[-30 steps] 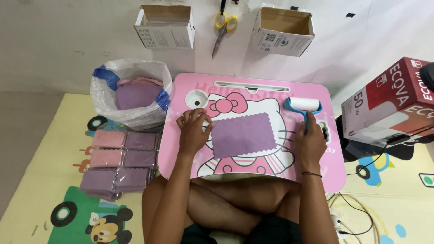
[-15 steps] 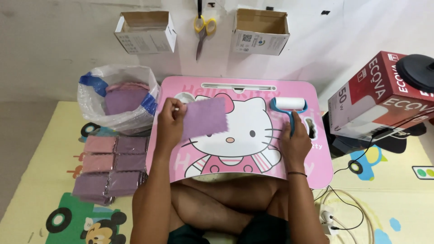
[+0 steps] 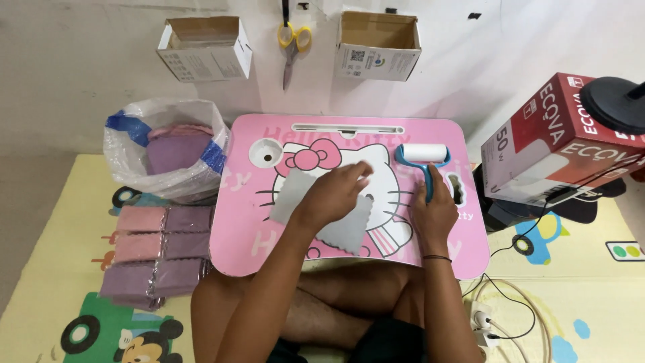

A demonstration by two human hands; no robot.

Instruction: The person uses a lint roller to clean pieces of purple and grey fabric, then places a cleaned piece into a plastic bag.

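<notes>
Pink lap table (image 3: pixel 269 249) on the play mat carries one grey cloth (image 3: pixel 349 232), pinned flat under the spread left hand (image 3: pixel 336 195) and not yet rolled. The lint roller (image 3: pixel 423 161) is gripped by the closed right hand (image 3: pixel 433 215), handle toward the person, roll axis running left-right; stacked folded cloths (image 3: pixel 151 252) lie left of the table.

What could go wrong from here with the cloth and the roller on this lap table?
1. The left hand presses only the middle of the grey cloth, whose corners lie free; they might bunch or fold under the lint roller.
2. The right hand grips the roller's blue handle low, so the head could tilt and skip.
3. The pink lap table stands over crossed legs; hard pressure may rock it.
</notes>
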